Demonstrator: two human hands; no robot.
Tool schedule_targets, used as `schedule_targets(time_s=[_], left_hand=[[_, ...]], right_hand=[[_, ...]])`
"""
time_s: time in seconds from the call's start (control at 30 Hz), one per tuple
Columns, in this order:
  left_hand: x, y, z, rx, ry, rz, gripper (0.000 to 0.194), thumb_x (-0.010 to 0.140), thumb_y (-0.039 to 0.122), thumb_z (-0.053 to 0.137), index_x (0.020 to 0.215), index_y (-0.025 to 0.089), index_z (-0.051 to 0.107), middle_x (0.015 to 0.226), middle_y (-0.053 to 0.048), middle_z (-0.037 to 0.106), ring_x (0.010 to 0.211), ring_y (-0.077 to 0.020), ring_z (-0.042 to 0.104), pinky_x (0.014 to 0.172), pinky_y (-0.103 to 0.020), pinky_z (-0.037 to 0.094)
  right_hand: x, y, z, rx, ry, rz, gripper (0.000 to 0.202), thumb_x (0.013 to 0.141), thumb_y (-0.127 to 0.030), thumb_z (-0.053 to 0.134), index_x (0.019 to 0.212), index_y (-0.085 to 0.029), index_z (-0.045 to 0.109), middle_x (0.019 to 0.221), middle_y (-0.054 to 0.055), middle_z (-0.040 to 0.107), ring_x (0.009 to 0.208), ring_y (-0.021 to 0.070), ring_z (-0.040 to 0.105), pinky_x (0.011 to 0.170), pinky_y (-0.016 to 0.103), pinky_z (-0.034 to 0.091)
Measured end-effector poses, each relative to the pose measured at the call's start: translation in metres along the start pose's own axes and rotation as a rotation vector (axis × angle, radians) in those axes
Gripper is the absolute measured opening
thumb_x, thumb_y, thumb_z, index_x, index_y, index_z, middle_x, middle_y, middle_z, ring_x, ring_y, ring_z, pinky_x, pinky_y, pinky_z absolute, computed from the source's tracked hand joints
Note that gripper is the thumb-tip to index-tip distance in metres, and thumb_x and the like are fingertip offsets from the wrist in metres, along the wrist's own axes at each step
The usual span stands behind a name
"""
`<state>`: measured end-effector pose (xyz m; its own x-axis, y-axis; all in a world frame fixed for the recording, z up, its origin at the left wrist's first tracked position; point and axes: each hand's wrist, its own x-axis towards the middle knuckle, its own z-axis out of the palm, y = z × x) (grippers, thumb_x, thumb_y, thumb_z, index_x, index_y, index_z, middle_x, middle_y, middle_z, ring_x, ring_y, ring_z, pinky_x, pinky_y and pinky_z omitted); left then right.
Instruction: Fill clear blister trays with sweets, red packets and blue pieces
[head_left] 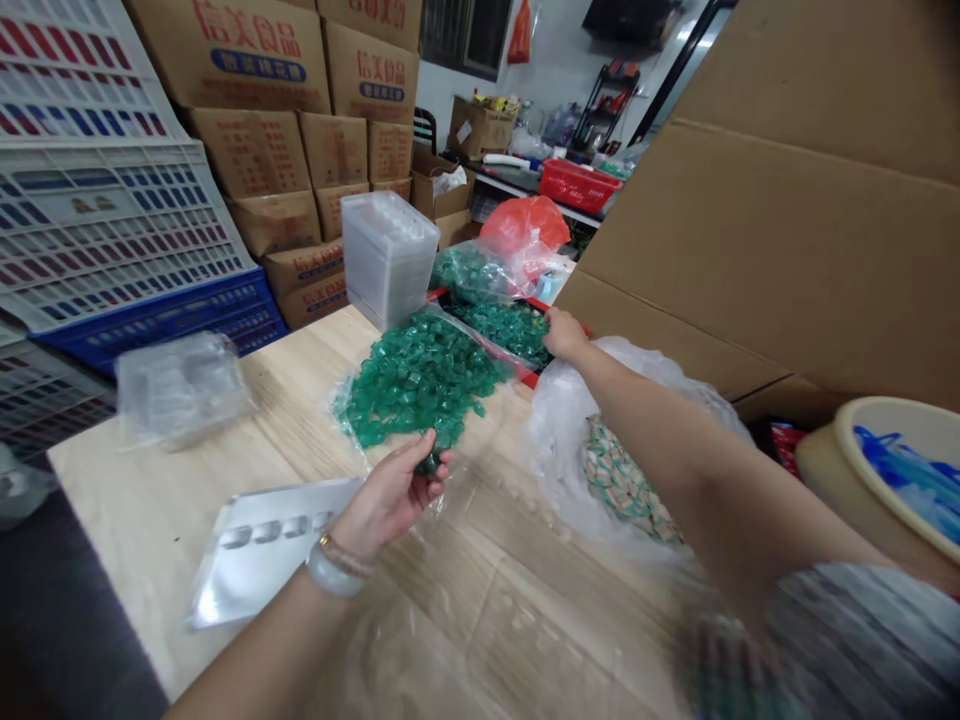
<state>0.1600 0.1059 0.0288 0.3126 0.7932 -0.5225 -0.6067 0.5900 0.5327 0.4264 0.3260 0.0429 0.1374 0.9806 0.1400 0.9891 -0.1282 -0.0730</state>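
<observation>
In the head view, a dark tray with a red rim (529,379) lies among green pieces. The loose green pieces (420,375) are heaped on clear plastic to its left. In front of the tray, on its left, the left hand (397,490) has thumb and fingertips pinched on a few of them. The right hand (564,335) touches the tray's right edge; its fingertips are hidden, so I cannot tell what they grip. The pieces look light, smooth and probably slippery, perhaps slightly soft; fingertips across their flat sides should hold best.
</observation>
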Motion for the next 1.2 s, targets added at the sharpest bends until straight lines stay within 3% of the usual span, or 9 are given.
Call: schedule_targets(time_s=[0.17,0.33,0.5,0.6,0.73,0.9,1.0,1.1,1.2], left_hand=[[-0.004,-0.002,0.0,-0.008,0.054,0.001,0.016,0.083,0.026,0.049,0.072,0.015,0.045,0.057,0.002,0.052,0.04,-0.004,0.045,0.034,-0.012,0.032],[-0.005,-0.006,-0.003,0.027,0.081,0.015,0.019,0.082,0.031,0.051,0.072,0.016,0.044,0.053,0.003,0.049,0.038,-0.0036,0.042,0.032,-0.011,0.028],[-0.007,-0.008,0.001,0.037,0.031,0.061,0.017,0.078,0.027,0.056,0.07,0.014,0.049,0.059,0.0,0.054,0.045,-0.0042,0.048,0.039,-0.012,0.037],[-0.01,-0.012,0.012,0.085,-0.048,0.128,0.008,0.072,0.016,0.061,0.071,0.011,0.054,0.064,0.0,0.056,0.053,-0.0049,0.053,0.045,-0.012,0.041],[-0.027,-0.033,0.029,0.188,-0.199,0.111,0.01,0.067,0.017,0.063,0.066,0.012,0.055,0.059,0.002,0.054,0.05,-0.0047,0.05,0.044,-0.013,0.039],[-0.058,-0.092,0.045,0.493,-0.387,0.027,0.016,0.07,0.025,0.061,0.063,0.011,0.055,0.057,0.0,0.055,0.048,-0.0056,0.047,0.044,-0.016,0.034],[-0.072,-0.122,0.049,0.616,-0.415,-0.008,0.02,0.071,0.028,0.059,0.06,0.013,0.052,0.052,0.001,0.051,0.045,-0.0058,0.044,0.043,-0.018,0.031],[-0.086,-0.133,0.048,0.561,-0.433,-0.062,0.021,0.071,0.03,0.06,0.06,0.014,0.05,0.054,0.002,0.05,0.046,-0.0056,0.044,0.044,-0.018,0.031],[-0.093,-0.137,0.043,0.491,-0.351,-0.094,0.024,0.069,0.033,0.061,0.061,0.015,0.047,0.055,0.003,0.048,0.046,-0.0052,0.042,0.044,-0.017,0.03]], right_hand=[[-0.005,-0.006,-0.011,-0.039,0.029,0.063,0.027,0.08,-0.027,0.046,0.096,-0.011,0.062,0.098,0.018,0.06,0.092,0.0261,0.057,0.073,0.034,0.042],[-0.016,-0.021,-0.027,0.016,0.111,-0.041,0.029,0.082,-0.016,0.04,0.105,-0.012,0.056,0.104,0.017,0.056,0.096,0.025,0.053,0.077,0.035,0.04],[-0.057,-0.047,-0.05,0.179,0.174,-0.141,0.027,0.082,-0.015,0.04,0.105,-0.013,0.053,0.096,0.011,0.057,0.097,0.0235,0.051,0.081,0.037,0.039],[-0.107,-0.056,-0.059,0.421,0.16,-0.292,0.023,0.086,-0.022,0.04,0.102,-0.014,0.054,0.093,0.007,0.056,0.097,0.0195,0.051,0.082,0.033,0.039],[-0.216,-0.05,-0.068,0.835,-0.097,-0.325,0.031,0.083,-0.042,0.044,0.085,-0.016,0.059,0.076,0.002,0.058,0.082,0.0143,0.055,0.075,0.027,0.042],[-0.344,-0.008,-0.067,1.31,-0.444,-0.026,0.027,0.072,-0.042,0.058,0.08,-0.017,0.062,0.067,0.0,0.06,0.061,0.0102,0.054,0.061,0.025,0.044],[-0.385,0.019,-0.057,1.427,-0.382,0.228,0.026,0.066,-0.042,0.064,0.077,-0.018,0.062,0.064,0.0,0.06,0.059,0.0107,0.054,0.061,0.027,0.045],[-0.409,0.044,-0.04,1.353,-0.225,0.39,0.026,0.066,-0.044,0.062,0.071,-0.019,0.062,0.06,-0.001,0.056,0.057,0.0125,0.053,0.059,0.03,0.046],[-0.422,0.063,-0.02,1.065,-0.05,0.325,0.018,0.069,-0.037,0.061,0.073,-0.021,0.064,0.07,0.002,0.056,0.064,0.0151,0.053,0.061,0.031,0.046]])
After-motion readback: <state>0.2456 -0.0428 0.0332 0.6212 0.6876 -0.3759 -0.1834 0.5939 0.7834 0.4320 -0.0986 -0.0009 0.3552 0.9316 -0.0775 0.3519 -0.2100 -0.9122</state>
